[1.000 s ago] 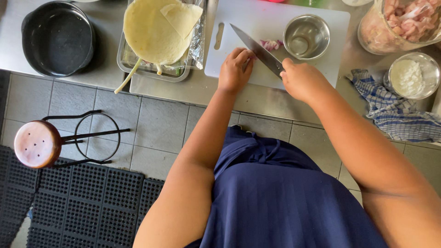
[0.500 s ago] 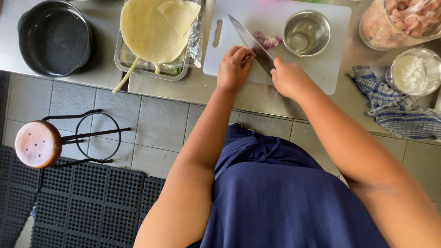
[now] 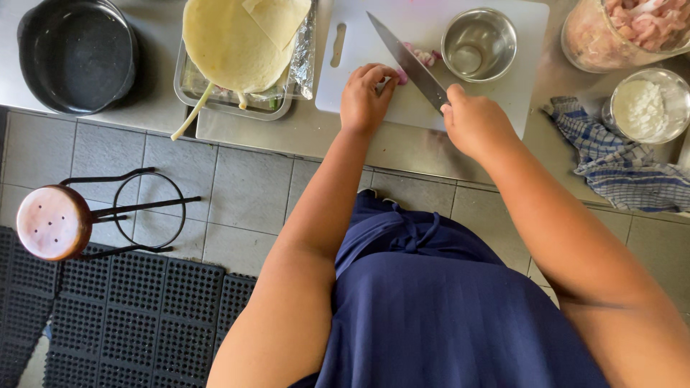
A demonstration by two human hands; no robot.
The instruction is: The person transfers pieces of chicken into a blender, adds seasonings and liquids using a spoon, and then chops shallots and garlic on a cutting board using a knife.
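Since the earlier frame, little has shifted: right hand (image 3: 474,122) stays closed around the handle of the long, dark-bladed knife (image 3: 406,61), angled across the white cutting board (image 3: 517,72), while left hand (image 3: 365,97), fingers curled, pins small pinkish-purple pieces (image 3: 420,56) beside the blade.

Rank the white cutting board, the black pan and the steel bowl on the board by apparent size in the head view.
1. white cutting board, partly covered
2. black pan, cut off at the frame edge
3. steel bowl, clearly smallest
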